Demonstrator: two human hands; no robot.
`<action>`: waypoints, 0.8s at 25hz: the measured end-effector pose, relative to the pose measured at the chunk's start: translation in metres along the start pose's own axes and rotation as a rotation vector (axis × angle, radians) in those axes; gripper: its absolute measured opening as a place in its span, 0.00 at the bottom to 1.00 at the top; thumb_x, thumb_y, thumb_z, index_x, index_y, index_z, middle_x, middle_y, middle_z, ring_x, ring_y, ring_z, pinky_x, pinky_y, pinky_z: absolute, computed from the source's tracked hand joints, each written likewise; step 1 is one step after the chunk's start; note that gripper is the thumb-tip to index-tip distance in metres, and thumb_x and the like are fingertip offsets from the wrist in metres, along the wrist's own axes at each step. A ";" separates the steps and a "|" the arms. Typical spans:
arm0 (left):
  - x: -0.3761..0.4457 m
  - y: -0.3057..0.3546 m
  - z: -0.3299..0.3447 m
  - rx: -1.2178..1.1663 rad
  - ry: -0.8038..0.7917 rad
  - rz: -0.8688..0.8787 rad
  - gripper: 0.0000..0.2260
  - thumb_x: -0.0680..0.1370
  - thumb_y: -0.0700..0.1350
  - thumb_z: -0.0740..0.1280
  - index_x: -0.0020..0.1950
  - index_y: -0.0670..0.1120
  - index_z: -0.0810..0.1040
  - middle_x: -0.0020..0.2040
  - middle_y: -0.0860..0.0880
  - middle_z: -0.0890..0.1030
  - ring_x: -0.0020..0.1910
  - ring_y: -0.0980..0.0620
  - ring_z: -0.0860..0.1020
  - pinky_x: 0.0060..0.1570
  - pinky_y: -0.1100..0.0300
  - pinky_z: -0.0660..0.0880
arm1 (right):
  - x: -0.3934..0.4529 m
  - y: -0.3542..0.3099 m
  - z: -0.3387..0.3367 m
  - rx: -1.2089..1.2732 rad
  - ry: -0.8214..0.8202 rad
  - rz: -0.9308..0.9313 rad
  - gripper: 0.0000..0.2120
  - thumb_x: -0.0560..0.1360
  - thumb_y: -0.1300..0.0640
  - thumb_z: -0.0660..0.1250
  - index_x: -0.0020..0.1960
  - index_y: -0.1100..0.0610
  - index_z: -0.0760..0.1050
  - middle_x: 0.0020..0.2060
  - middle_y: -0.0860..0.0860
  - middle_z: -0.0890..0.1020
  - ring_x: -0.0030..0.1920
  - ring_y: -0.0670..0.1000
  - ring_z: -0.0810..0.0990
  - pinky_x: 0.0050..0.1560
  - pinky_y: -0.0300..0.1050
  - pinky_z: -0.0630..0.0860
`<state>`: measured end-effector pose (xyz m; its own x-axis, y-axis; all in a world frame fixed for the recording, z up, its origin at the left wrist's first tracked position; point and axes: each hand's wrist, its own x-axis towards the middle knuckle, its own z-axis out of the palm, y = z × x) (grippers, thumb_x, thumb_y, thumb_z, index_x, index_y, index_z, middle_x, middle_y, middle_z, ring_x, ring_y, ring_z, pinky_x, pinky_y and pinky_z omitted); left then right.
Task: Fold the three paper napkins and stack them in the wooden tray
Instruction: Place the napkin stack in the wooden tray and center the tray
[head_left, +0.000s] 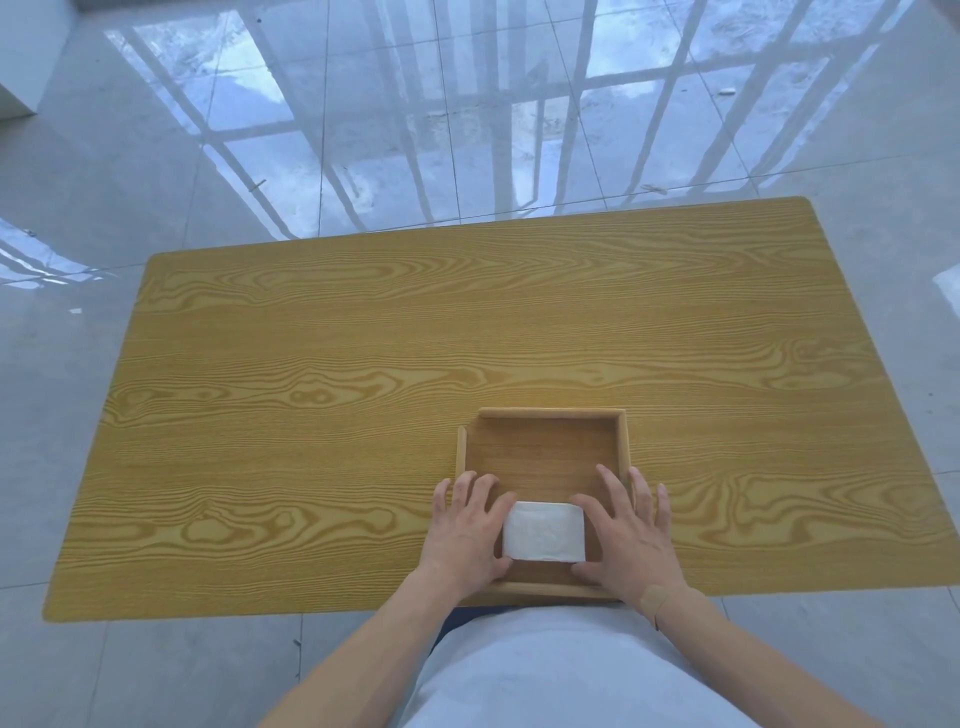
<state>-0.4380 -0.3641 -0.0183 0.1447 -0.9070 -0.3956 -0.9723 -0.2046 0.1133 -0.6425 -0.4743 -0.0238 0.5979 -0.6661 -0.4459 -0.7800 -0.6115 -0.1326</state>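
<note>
Lower centre of frame: folded white napkins (543, 531) lie inside wooden tray (543, 415), near its front wall; left hand (470, 527) and right hand (626, 530) flank the stack, fingers spread, thumbs touching it.

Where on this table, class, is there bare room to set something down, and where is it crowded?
Free: the wide table surface left of the wooden tray, the strip beyond its far wall to the table's far edge, and the stretch to its right. Inside the tray, the far half is bare. Crowded: the near half, where the left hand and right hand flank the folded napkins.
</note>
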 end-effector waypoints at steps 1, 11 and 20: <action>-0.001 -0.002 -0.001 -0.025 0.036 0.009 0.37 0.68 0.63 0.69 0.73 0.56 0.58 0.73 0.48 0.58 0.74 0.41 0.52 0.72 0.42 0.47 | -0.001 0.001 -0.001 0.068 0.014 0.008 0.43 0.61 0.33 0.73 0.71 0.37 0.57 0.78 0.50 0.44 0.76 0.60 0.37 0.74 0.65 0.38; -0.022 -0.033 -0.006 -0.439 0.222 -0.343 0.18 0.77 0.59 0.63 0.63 0.53 0.69 0.51 0.56 0.76 0.49 0.55 0.74 0.55 0.54 0.70 | -0.023 0.032 -0.013 0.603 0.100 0.287 0.28 0.76 0.52 0.67 0.74 0.49 0.63 0.52 0.44 0.75 0.41 0.42 0.78 0.46 0.47 0.77; -0.021 -0.027 -0.009 -0.619 0.104 -0.457 0.13 0.78 0.49 0.67 0.59 0.54 0.68 0.36 0.55 0.77 0.34 0.56 0.76 0.34 0.56 0.75 | -0.020 0.030 -0.016 0.641 0.095 0.268 0.23 0.76 0.56 0.68 0.70 0.53 0.70 0.48 0.45 0.77 0.39 0.45 0.78 0.47 0.49 0.78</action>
<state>-0.4128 -0.3423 -0.0047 0.5529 -0.7067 -0.4416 -0.5365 -0.7073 0.4602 -0.6750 -0.4862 -0.0046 0.3604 -0.8112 -0.4605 -0.8405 -0.0683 -0.5376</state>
